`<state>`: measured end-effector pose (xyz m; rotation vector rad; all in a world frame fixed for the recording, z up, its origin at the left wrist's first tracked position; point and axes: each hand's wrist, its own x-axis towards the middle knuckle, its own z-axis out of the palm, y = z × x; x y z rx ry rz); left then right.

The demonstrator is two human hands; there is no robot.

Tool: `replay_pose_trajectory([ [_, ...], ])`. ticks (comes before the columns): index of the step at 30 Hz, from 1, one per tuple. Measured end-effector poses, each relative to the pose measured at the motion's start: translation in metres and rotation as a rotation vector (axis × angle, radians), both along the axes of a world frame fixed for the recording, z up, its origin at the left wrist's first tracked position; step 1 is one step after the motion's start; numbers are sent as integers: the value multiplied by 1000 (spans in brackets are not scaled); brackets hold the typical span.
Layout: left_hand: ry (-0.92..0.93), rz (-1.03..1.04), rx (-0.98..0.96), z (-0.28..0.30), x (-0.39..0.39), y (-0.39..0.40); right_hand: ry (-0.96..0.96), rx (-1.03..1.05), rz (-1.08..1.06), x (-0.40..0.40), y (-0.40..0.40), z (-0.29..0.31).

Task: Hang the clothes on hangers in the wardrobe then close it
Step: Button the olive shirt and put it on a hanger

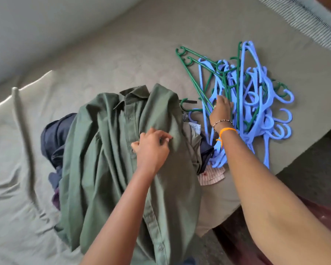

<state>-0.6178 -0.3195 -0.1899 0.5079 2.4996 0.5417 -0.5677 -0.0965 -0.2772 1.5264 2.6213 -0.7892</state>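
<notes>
Olive-green shirt [111,150] lies collar-up on top of the clothes pile [55,134] on the bed [122,44]. Left hand [151,148] pinches the shirt's button placket, fingers curled on the fabric. Right hand [221,109] is down in the tangled hanger heap [252,104], blue and green plastic, just right of the pile; fingers seem to close round a green hanger [204,81], grip partly hidden. Tip: free one hanger cleanly, hooks look interlocked, so lift by the hook and shake it loose while the shirt is pinned. No containers visible; wardrobe out of view.
</notes>
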Motion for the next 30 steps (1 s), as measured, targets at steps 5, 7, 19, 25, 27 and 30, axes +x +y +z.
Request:
replay_pose_trajectory([
  [5, -20, -22, 11, -26, -9, -1, -161, 61, -250, -21, 45, -32],
  [7, -57, -15, 32, -36, -14, -1, -154, 28, -248, -25, 54, -40],
  [19, -9, 323, 412, 9, -68, 25, 784, -362, -379, -78, -45, 18],
  [25, -356, 428, 764, 9, -130, 44, 934, -775, -14, -125, -84, 59],
  [27, -365, 374, 722, 7, -145, 36, 979, -929, -85, -147, -83, 70],
  [30, -497, 135, 535, 6, -169, 16, 1072, -1031, -356, -180, -65, 79],
])
